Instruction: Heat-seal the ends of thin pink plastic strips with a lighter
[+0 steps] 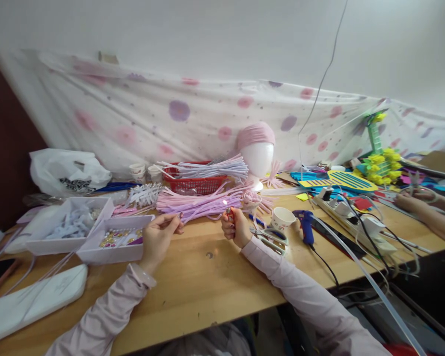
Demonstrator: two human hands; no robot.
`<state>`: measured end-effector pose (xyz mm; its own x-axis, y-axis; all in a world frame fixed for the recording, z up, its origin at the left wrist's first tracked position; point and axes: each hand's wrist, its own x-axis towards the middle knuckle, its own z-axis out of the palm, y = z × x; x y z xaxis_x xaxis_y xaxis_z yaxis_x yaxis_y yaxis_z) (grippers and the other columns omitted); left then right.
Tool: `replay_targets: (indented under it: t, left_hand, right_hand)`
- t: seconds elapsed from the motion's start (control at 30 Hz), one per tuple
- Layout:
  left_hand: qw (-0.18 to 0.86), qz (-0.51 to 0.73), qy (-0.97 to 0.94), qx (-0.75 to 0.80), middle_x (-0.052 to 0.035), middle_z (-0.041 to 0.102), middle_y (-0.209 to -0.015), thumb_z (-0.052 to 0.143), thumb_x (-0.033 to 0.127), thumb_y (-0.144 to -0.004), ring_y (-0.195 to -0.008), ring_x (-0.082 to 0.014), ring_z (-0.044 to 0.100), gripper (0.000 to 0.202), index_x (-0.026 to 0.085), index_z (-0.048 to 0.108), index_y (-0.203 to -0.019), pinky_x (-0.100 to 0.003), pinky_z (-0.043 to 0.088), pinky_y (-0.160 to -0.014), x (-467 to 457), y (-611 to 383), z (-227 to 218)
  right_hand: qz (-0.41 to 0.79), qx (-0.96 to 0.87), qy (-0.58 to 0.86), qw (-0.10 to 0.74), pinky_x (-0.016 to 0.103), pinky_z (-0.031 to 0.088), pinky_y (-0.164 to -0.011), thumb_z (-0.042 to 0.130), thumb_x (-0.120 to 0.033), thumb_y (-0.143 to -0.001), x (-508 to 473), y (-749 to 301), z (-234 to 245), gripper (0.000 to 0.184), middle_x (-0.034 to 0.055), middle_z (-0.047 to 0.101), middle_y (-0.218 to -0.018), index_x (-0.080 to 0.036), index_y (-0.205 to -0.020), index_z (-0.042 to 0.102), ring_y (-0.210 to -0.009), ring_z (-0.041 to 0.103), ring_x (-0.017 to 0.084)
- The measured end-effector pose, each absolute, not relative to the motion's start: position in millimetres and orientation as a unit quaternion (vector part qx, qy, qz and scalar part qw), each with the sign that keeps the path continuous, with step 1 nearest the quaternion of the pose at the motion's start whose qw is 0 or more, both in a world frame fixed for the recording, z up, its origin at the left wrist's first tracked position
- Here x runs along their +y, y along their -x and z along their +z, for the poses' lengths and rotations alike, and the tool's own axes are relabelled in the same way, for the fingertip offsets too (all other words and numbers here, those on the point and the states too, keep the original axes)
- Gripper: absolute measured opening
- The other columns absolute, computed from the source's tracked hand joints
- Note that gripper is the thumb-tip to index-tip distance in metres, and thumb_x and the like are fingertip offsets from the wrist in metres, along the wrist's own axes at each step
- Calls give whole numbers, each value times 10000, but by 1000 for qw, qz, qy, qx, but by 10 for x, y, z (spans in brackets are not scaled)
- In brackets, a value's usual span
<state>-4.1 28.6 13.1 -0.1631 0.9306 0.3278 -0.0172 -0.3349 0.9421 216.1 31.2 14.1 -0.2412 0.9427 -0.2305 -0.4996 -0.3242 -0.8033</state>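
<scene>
My right hand [237, 228] is closed around a small red lighter [229, 213], held upright with a bright spot like a flame at its top. To its left, my left hand [161, 236] pinches thumb and forefinger together; whatever lies between them is too small to make out. Behind both hands lies a bundle of pink and lilac pipe cleaners [203, 201]. Scissors [276, 240] rest just right of my right hand, near a paper cup [282, 217]. A white box of gold and pink beads [113, 252] sits beside my left wrist.
A red basket [196, 186] of pale pipe cleaners and a foam head [257, 158] in a pink cap stand behind. Rightward are a blue glue gun [304, 226], a power strip [337, 212] with cables, and another person's hand [411, 201] with scissors. A white power bank-like slab [40, 296] lies left.
</scene>
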Motion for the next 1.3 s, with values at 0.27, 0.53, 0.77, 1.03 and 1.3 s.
replay_targets:
  t: [0.27, 0.53, 0.77, 1.03, 1.3]
  left_hand:
    - [388, 621, -526, 431, 5, 654, -581, 683, 317, -685, -480, -97, 590, 171, 149, 664, -710, -200, 516, -498, 274, 34, 129]
    - [405, 617, -521, 429, 18, 631, -554, 680, 319, -688, -471, -91, 578, 173, 154, 638, -657, -194, 504, -497, 266, 30, 122]
    - [446, 612, -500, 420, 25, 614, -546, 686, 329, -672, -470, -88, 567, 193, 158, 612, -622, -197, 499, -497, 284, 16, 122]
    - [525, 582, -455, 423, 21, 586, -518, 718, 387, -566, -418, -70, 530, 284, 145, 570, -555, -179, 475, -436, 281, -14, 185]
    - [581, 563, -414, 416, 34, 573, -525, 748, 388, -520, -417, -53, 519, 318, 134, 583, -614, -155, 459, -421, 278, -18, 186]
  right_hand:
    - [724, -286, 346, 523, 180, 50, -341, 327, -435, -786, 307, -2190, 168, 302, -97, 204, -409, -212, -582, 347, -365, 41, 66]
    - [734, -325, 358, 477, 169, 54, -333, 351, -453, -788, 287, -2099, 94, 320, -97, 213, -397, -209, -581, 358, -361, 41, 62]
    - [726, -336, 352, 486, 173, 56, -329, 356, -470, -780, 292, -2090, 72, 334, -100, 213, -389, -211, -570, 362, -353, 43, 61]
    - [666, -343, 365, 553, 181, 47, -348, 400, -490, -741, 315, -2140, 85, 329, -99, 210, -403, -213, -568, 356, -357, 57, 57]
    - [596, -402, 405, 564, 193, 55, -376, 438, -465, -703, 282, -2082, 63, 314, -86, 213, -421, -201, -539, 390, -368, 105, 51]
